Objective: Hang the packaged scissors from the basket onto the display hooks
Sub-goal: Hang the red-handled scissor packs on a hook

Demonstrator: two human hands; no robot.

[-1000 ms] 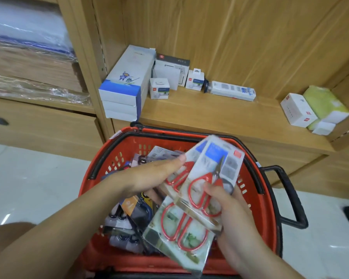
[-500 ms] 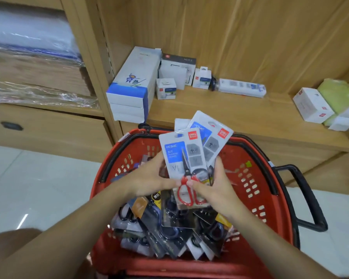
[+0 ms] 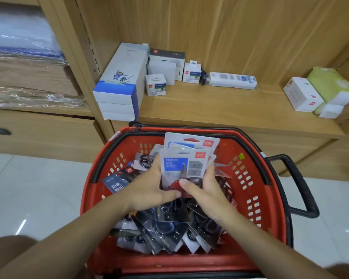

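So we're looking down at a pale tiled floor (image 3: 38, 188) in front of light wooden shelving. Far left there's a bay with plastic-wrapped stacks (image 3: 28, 81) and under it a drawer (image 3: 38, 133) with a dark handle. In the next bay, a low wooden shelf (image 3: 230, 109) carries a stack of white-and-blue boxes (image 3: 119, 87) and a few small white boxes (image 3: 155, 85) just beside it. Next comes a power strip pack (image 3: 232, 80) lying flat, then well apart on the right a white box (image 3: 302, 95) touching a green pack (image 3: 330, 83).

Hard to make out: the wrapped stacks are a blur, most of the packaging print is too small to read, and both our forearms run off the bottom edge. We can't count the packs in the bundle since they overlap, and the red handles of the front scissors are mostly covered by our thumbs.

The red basket (image 3: 270, 208) sits just in front of the shelf, with its black handle (image 3: 299, 184) sticking out to the right. Inside is a heap of loose packs (image 3: 169, 234) with dark scissors, fanned out at the near side. Above that heap, our left hand (image 3: 149, 188) and right hand (image 3: 206, 190) both grip a bundle of scissor packs (image 3: 181, 164). The bundle stands upright over the middle of the basket, with fingers curled round its edges and thumbs pressed on the front near the bottom.
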